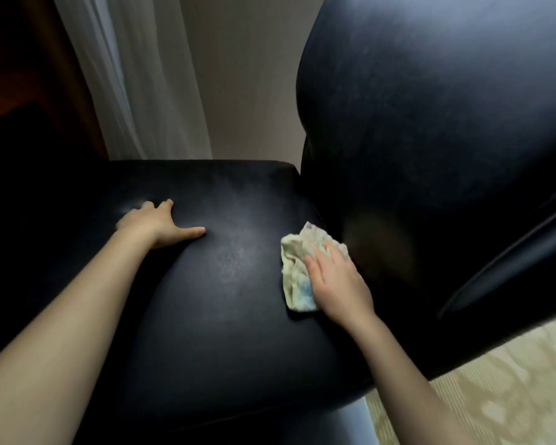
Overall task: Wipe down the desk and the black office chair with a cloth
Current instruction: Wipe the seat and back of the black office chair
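Note:
The black office chair fills most of the view: its leather seat [225, 284] lies below me and its tall backrest [446, 130] rises at the right. A crumpled pale cloth [297, 268] with a blue patch lies on the seat's right side, close to the backrest. My right hand [337, 281] presses flat on the cloth, fingers straight and pointing away from me. My left hand [156, 224] rests on the seat's left part with fingers spread, holding nothing. The desk is not in view.
A white curtain [135, 75] hangs behind the seat at the left, with a beige wall [244, 75] beside it. Dark brown wood [20, 59] stands at the far left. Pale patterned carpet [495, 396] shows at the bottom right.

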The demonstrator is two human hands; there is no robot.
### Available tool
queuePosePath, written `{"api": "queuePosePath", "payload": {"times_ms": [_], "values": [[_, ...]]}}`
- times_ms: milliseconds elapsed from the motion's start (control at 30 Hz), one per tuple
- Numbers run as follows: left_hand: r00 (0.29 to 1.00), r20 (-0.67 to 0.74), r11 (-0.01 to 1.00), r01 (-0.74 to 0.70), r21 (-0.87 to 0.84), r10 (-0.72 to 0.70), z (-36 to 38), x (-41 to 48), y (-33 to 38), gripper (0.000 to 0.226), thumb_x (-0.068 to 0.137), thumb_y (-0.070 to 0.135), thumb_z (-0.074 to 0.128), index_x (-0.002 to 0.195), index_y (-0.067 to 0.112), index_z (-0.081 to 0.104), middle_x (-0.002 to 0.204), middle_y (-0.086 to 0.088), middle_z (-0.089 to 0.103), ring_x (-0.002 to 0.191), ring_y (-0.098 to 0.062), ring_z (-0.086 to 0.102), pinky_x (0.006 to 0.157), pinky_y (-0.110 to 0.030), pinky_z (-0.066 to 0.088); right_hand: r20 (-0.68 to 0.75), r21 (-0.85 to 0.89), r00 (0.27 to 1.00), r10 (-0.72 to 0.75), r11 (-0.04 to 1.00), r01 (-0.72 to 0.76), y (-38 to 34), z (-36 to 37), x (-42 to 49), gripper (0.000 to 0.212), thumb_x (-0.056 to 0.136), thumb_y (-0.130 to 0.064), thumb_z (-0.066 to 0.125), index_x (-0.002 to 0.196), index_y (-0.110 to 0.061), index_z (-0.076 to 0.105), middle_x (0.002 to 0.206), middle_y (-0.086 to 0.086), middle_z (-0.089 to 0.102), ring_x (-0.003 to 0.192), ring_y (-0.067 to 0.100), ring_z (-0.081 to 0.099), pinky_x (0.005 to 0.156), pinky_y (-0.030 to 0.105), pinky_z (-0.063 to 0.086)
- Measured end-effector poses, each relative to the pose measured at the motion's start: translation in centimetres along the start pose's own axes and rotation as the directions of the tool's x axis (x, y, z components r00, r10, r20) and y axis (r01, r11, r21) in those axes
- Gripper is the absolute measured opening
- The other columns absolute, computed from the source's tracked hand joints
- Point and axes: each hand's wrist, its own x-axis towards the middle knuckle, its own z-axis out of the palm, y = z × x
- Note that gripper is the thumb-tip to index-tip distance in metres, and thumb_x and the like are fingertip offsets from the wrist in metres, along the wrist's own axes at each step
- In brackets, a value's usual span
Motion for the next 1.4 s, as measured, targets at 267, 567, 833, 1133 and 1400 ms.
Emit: {"api": "queuePosePath", "payload": {"times_ms": [267,567,833,1133,1400], "values": [[0.999,-0.037,1.000,-0.022,0.005,0.022,-0.1,0.2,0.1,0.104,0.069,0.081,0.051,0.149,0.022,0.020,0.151,-0.010,0.026,0.136,-0.034,0.032,0.107,-0.045,0.035,0.211,-0.150,0.921,-0.326,0.921,0.360,-4.4,0.2,-3.9,0.073,0.083,-0.061,-0.001,0.143,-0.038,0.034,0.156,0.007,0.022,0.143,0.025,0.019,0.115,0.033,0.015],[0.976,-0.205,0.923,-0.142,-0.357,0.071,-0.6,-0.5,-3.1,0.078,0.086,0.064,0.047,0.147,0.018,0.030,0.145,-0.012,0.042,0.131,-0.029,0.043,0.105,-0.034,0.034,0.119,-0.004,0.787,-0.606,0.792,0.610,-9.4,3.7,2.8,0.047,0.095,-0.040,0.029,0.126,-0.021,0.059,0.132,0.016,0.055,0.120,0.036,0.051,0.102,0.041,0.038],[0.937,-0.336,0.867,-0.088,-0.491,-0.095,2.0,-5.8,-12.2,0.053,0.098,0.039,0.041,0.144,0.011,0.036,0.147,-0.018,0.035,0.135,-0.031,0.035,0.110,-0.034,0.026,-0.042,0.046,0.981,0.191,0.981,-0.189,-0.6,1.2,12.2,0.050,0.100,-0.042,0.020,0.136,-0.017,0.045,0.140,0.015,0.041,0.124,0.036,0.044,0.100,0.043,0.036],[0.820,-0.313,0.267,-0.204,-0.942,-0.478,4.8,-6.0,-13.1,0.057,0.099,0.049,0.031,0.144,0.015,0.032,0.143,-0.006,0.042,0.131,-0.019,0.041,0.109,-0.027,0.028,0.007,-0.201,0.977,-0.211,0.957,0.208,-6.9,2.5,6.7,0.045,0.101,-0.039,0.025,0.136,-0.020,0.047,0.145,0.016,0.037,0.131,0.035,0.035,0.104,0.042,0.032],[0.836,-0.214,-0.023,-0.261,-0.965,-0.505,4.7,-6.2,-14.4,0.060,0.101,0.047,0.017,0.147,0.007,0.023,0.146,-0.018,0.038,0.135,-0.024,0.038,0.110,-0.030,0.028,0.200,-0.134,0.660,-0.724,0.647,0.751,-24.2,8.9,-0.5,0.044,0.100,-0.034,0.030,0.137,-0.018,0.047,0.140,0.015,0.044,0.130,0.030,0.037,0.113,0.036,0.020]]}}
